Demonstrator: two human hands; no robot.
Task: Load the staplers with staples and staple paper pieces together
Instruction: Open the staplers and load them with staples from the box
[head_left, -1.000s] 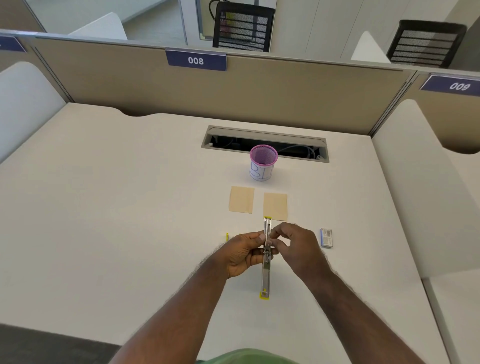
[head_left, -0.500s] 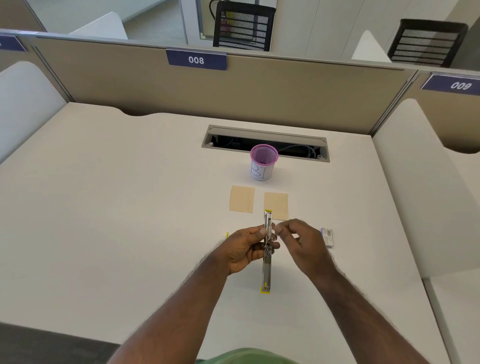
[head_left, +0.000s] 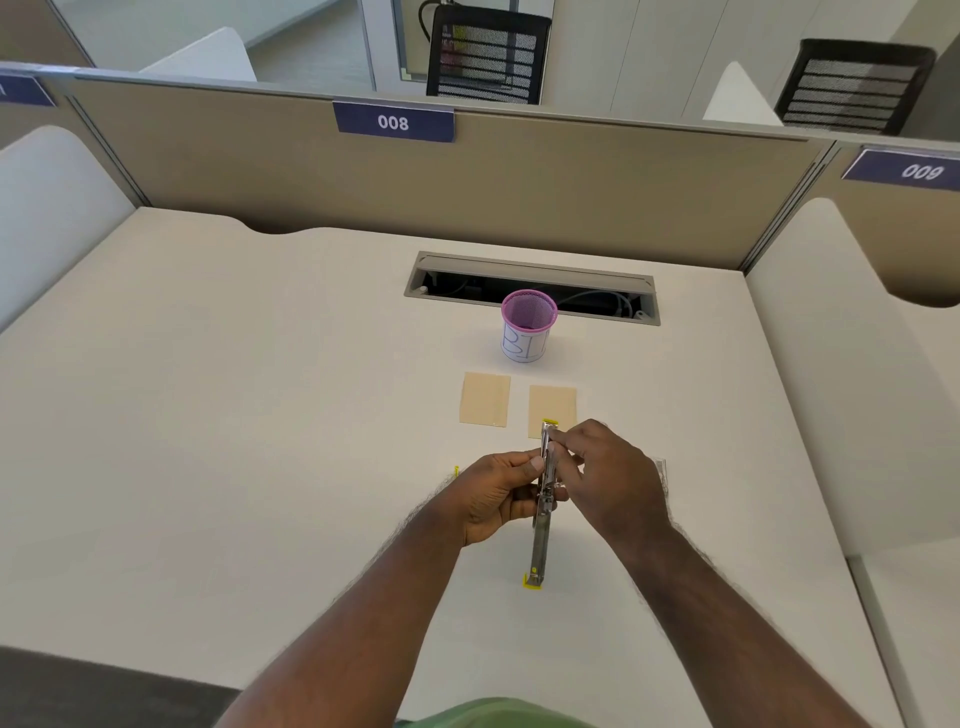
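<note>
I see a purple mesh cup (head_left: 528, 325) standing on the white tabletop (head_left: 208, 415), just in front of a long cable slot (head_left: 532, 287). Behind it is a tan wall (head_left: 571, 192) with a blue sign (head_left: 394, 122) that says 008, and two black chairs (head_left: 488, 54) stand past the wall.
</note>
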